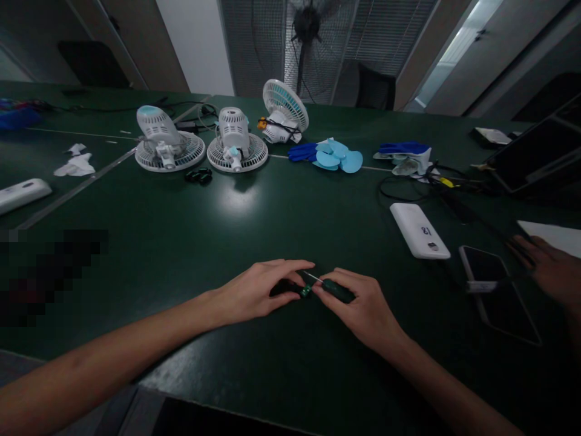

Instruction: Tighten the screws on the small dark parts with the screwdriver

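Observation:
My right hand (358, 303) is closed around the dark green handle of a small screwdriver (338, 291), whose thin metal shaft points up and left. Facing it, my left hand (265, 287) curves with thumb and index finger apart around a small dark object with a shiny green end (305, 291). Part of that object is hidden by the fingers, and its exact kind cannot be made out. The screwdriver's tip lies just above the green end, close to my left fingertips.
Fans (170, 148) stand at the back, near dark small parts (198, 175), light-blue fan blades (338, 155) and blue gloves (403, 149). A white power bank (420, 231), a phone (499, 293) and another person's hand (551, 269) are at the right.

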